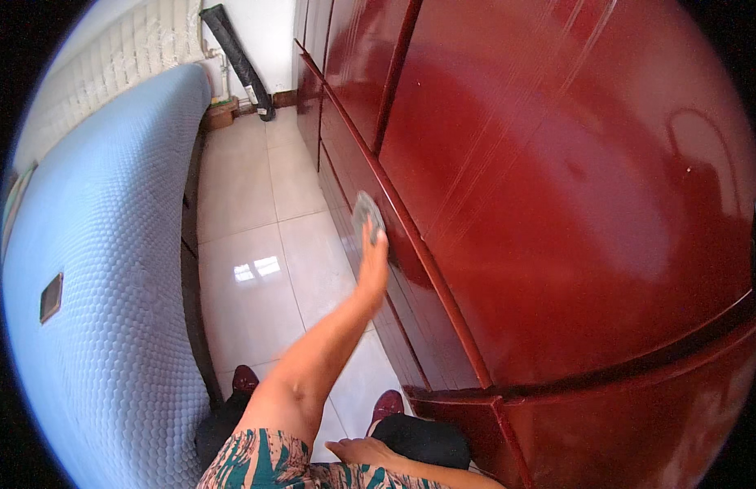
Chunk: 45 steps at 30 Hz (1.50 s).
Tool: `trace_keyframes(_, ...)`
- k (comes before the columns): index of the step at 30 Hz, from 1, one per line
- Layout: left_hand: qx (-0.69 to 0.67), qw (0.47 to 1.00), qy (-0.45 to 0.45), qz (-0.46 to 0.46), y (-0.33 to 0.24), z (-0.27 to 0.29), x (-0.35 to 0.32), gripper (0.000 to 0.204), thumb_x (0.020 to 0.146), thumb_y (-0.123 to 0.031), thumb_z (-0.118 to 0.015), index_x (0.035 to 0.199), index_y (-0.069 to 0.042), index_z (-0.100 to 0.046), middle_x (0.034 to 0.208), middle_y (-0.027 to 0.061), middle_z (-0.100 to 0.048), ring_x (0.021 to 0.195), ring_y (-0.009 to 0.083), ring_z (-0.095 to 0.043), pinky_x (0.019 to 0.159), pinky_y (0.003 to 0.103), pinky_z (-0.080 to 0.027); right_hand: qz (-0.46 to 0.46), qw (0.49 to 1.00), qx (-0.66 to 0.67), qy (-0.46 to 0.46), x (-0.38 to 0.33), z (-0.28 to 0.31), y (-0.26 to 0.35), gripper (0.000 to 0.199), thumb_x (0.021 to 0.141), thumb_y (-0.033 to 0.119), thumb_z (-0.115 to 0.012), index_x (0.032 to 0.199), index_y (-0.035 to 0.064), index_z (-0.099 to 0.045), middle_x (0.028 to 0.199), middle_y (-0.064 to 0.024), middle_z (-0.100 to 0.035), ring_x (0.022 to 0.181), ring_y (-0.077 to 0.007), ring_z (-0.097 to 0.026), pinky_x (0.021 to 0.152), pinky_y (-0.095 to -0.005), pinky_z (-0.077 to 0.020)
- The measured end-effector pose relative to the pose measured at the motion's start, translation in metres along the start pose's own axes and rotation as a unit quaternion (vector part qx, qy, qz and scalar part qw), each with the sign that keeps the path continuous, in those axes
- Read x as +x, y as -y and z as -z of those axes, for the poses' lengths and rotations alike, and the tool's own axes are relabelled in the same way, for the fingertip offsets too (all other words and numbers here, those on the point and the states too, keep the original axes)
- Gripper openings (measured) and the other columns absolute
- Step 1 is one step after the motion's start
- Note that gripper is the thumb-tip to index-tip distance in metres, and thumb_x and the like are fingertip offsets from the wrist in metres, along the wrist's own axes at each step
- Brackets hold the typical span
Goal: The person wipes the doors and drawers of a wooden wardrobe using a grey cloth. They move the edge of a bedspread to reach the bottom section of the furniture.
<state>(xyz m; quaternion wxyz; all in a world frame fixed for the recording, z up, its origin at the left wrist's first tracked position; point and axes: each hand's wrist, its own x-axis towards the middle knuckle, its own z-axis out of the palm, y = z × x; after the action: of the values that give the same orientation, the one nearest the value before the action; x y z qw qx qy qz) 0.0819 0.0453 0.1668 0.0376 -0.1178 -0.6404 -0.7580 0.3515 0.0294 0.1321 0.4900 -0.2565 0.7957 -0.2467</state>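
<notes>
My left hand (pixel 375 259) reaches forward at the end of an outstretched arm, its fingers on a grey cloth (pixel 366 213). The cloth lies against the lower front of a glossy dark red cabinet (pixel 549 196), just below a raised red ledge (pixel 411 228). Hand and cloth are slightly blurred. Low in the view, my right hand (pixel 360 451) rests beside my black-trousered knee (pixel 427 440); it looks loosely open, with nothing visible in it.
A bed with a light blue quilted cover (pixel 109 212) runs along the left, a phone-like dark object (pixel 51 298) on it. Pale floor tiles (pixel 247 310) lie between bed and cabinet. A long black tube-shaped bag (pixel 239 61) leans at the far wall, near a radiator (pixel 125 41).
</notes>
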Motion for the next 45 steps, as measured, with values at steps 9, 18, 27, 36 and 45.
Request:
trace_keyframes(9,0.004,0.974,0.191,0.121,-0.055,-0.010,-0.203,0.060,0.099,-0.038,-0.031,0.146,-0.004,-0.015,0.152,0.0222,-0.005,0.142,0.0319,-0.002,0.113,0.037,-0.006,0.022,0.998,-0.020,-0.047,-0.002,-0.014,0.001,0.054,0.086,0.036,-0.049,0.133,0.0117,-0.040,0.133,-0.0170,-0.048,0.113,-0.0400,-0.051,0.092,-0.0443,-0.0433)
trace_keyframes(18,-0.319,0.872,0.188,0.320,-0.134,-0.004,-0.204,0.056,0.098,-0.040,-0.038,0.142,-0.006,-0.028,0.146,0.0087,-0.029,0.133,0.0213,-0.027,0.110,0.039,-0.020,0.094,0.923,0.241,-0.283,-0.010,-0.003,0.000,0.061,0.083,0.035,-0.057,0.137,0.0131,-0.038,0.139,-0.0152,-0.041,0.125,-0.0338,-0.041,0.102,-0.0440,-0.0336)
trace_keyframes(27,-0.345,0.889,0.147,0.263,-0.187,0.099,-0.189,0.054,0.097,-0.042,-0.036,0.135,-0.003,-0.037,0.133,0.0159,-0.047,0.123,0.0275,-0.045,0.105,0.044,-0.033,0.439,0.584,0.652,-0.203,-0.079,0.036,0.054,0.065,0.086,0.042,-0.060,0.137,0.0106,-0.038,0.138,-0.0064,-0.043,0.130,-0.0230,-0.037,0.109,-0.0419,-0.0244)
trace_keyframes(36,-0.105,0.933,0.057,0.338,-0.207,0.183,-0.224,0.048,0.095,-0.037,-0.047,0.130,-0.005,-0.044,0.125,0.0136,-0.054,0.116,0.0261,-0.052,0.099,0.043,-0.040,0.274,0.529,0.690,-0.412,-0.037,0.099,0.092,0.042,0.091,0.023,-0.057,0.126,0.0027,-0.047,0.123,-0.0093,-0.054,0.113,-0.0224,-0.050,0.099,-0.0358,-0.0380)
trace_keyframes(45,-0.053,0.945,-0.120,0.300,-0.252,0.260,-0.197,0.040,0.092,-0.024,-0.048,0.125,-0.001,-0.050,0.122,0.0138,-0.056,0.113,0.0213,-0.053,0.094,0.034,-0.041,0.057,0.694,0.398,-0.597,0.039,0.290,0.038,0.035,0.088,0.019,-0.058,0.114,-0.0048,-0.052,0.107,-0.0133,-0.059,0.097,-0.0205,-0.056,0.089,-0.0349,-0.0428)
